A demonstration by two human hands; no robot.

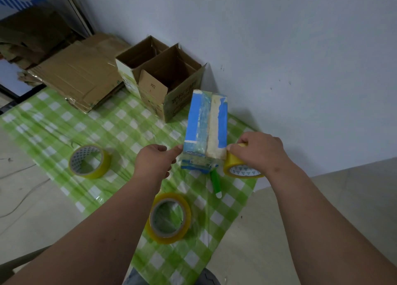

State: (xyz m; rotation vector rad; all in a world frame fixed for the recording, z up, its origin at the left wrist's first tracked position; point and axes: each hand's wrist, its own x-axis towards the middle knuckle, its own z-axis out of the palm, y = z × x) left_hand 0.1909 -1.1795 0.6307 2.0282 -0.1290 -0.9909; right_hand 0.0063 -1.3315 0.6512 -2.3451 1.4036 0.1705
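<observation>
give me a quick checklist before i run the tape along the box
1. Right hand grips the roll: ok.
2. Roll sits against the near end of the box: ok.
3. Left hand steadies the box, thumb on its near corner: ok.
4. Tape end stuck to the box: cannot tell.
5. Cutter close by, in front of the box: ok.

Head of green tool [215, 182] under blue box [205, 123]; tape roll [233, 162] half behind right hand [258, 150].
</observation>
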